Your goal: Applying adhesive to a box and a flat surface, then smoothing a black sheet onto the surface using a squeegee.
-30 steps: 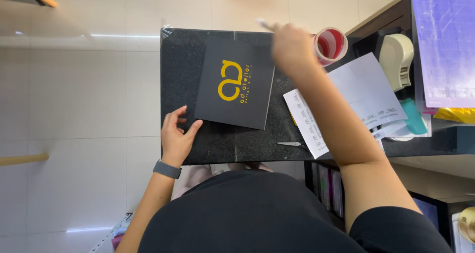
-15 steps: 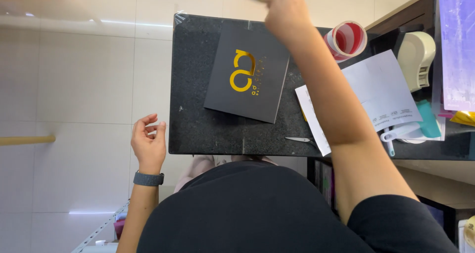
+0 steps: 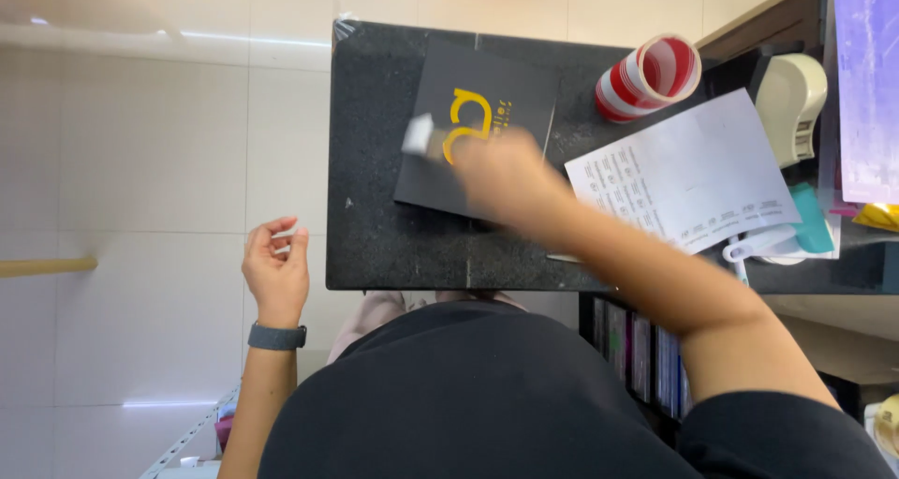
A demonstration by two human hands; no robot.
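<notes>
**Head view: right hand carries a small white piece over the black box**

Black box point(image 3: 468, 128) lies flat on the dark stone table point(image 3: 375, 217). Right hand point(image 3: 501, 175), blurred, pinches a small white object point(image 3: 418, 134) above the box. Left hand point(image 3: 276, 273) hangs loosely curled, empty, off the table's edge. Steadying the box with that hand would likely help placement.

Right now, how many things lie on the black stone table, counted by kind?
Flat black box with yellow emblem: 1
Red-and-white striped tape roll: 1
White printed paper sheet: 1
Beige tape dispenser: 1
Small white object in the right hand: 1
Total: 5
</notes>
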